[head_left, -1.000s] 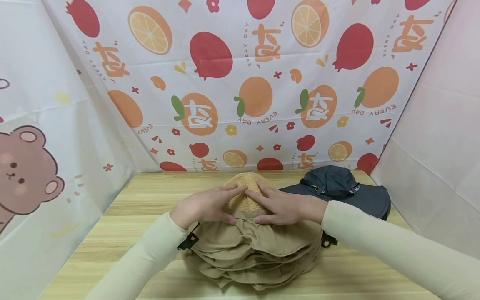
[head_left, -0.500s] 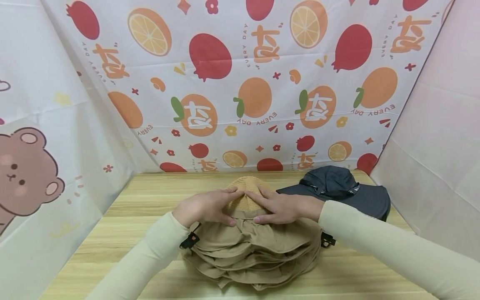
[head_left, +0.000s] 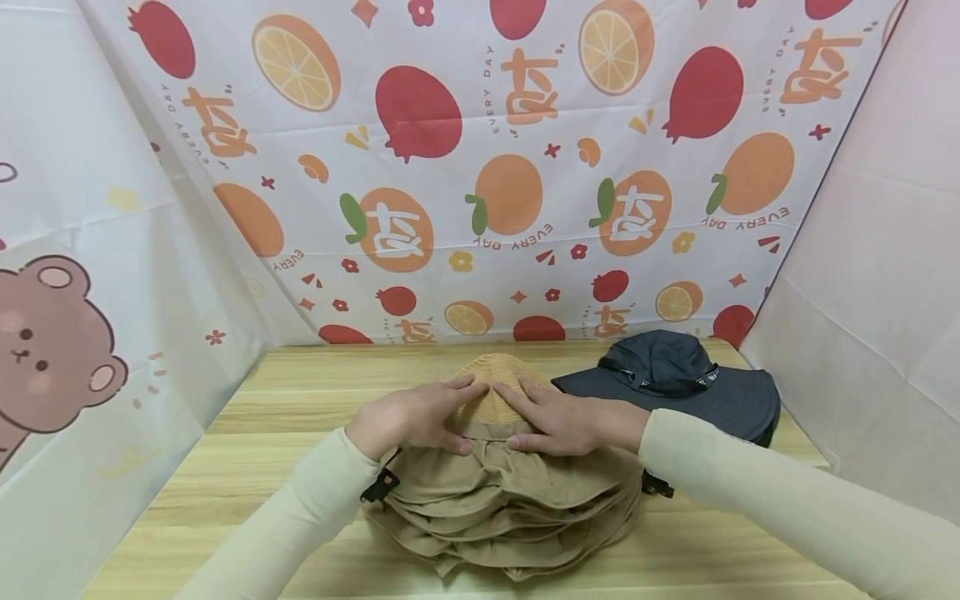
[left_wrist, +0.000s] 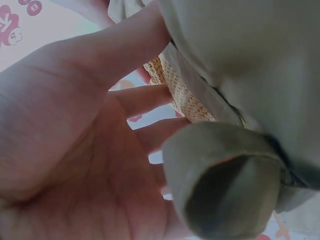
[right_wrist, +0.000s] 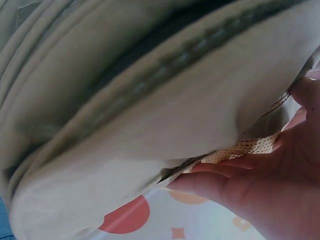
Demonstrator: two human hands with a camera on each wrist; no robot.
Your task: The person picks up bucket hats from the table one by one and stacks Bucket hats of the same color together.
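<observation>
A tan sun hat (head_left: 510, 479) lies in the middle of the table, its layered, ruffled cloth facing me. Its yellow woven mesh crown (head_left: 492, 408) points to the back wall. My left hand (head_left: 412, 417) rests on the crown's left side, fingers spread and fairly straight. From the other side my right hand (head_left: 570, 417) touches the crown, fingers extended and thumb near the cloth band. In the left wrist view a curled tan cloth edge (left_wrist: 225, 175) covers some fingertips. Tan layers (right_wrist: 150, 115) fill much of the right wrist view, with the mesh (right_wrist: 240, 150) behind.
A dark blue wide-brimmed hat (head_left: 663, 375) sits at the back right, close to the right forearm. The wooden table (head_left: 255, 467) is bounded by a fruit-print cloth (head_left: 435, 308) behind and white cloth on both sides. Black straps (head_left: 381, 485) show beside the wrists.
Both hands stay on the crown with almost no movement. The crown's top sits slightly lower than a second ago. The view has shifted a little.
</observation>
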